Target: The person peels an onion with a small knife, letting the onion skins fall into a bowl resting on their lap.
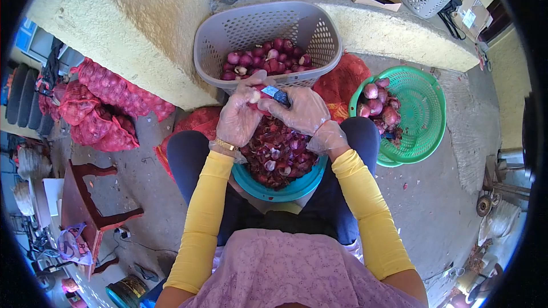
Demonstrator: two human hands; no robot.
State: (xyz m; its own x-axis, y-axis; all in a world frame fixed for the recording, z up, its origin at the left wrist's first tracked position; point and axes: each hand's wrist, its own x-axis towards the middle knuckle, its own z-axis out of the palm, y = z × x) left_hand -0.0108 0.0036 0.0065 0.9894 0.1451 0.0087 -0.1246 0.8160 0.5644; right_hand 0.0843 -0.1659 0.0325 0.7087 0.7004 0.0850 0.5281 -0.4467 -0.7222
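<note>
Inscriptions: none could be read. One small white label (468, 18) on folded brown cardboard (478, 25) was too small to decipher; one flat blue blade with a dark handle (276, 94) showed pale, illegible marks.

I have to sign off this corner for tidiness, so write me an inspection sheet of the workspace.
Surface: grey floor, small scraps scattered on it.
Job's things: onions in the grey basket and green basket; peelings in the teal basin.
Clutter: red net sacks and a red table at the left.
Hands: both in clear gloves; left hand holds an onion, right hand a blue-and-black tool, probably a knife.
Cables: a thin dark cord on the floor by the table.
Surroundings: rough yellow wall; open carton on the ledge.
</note>
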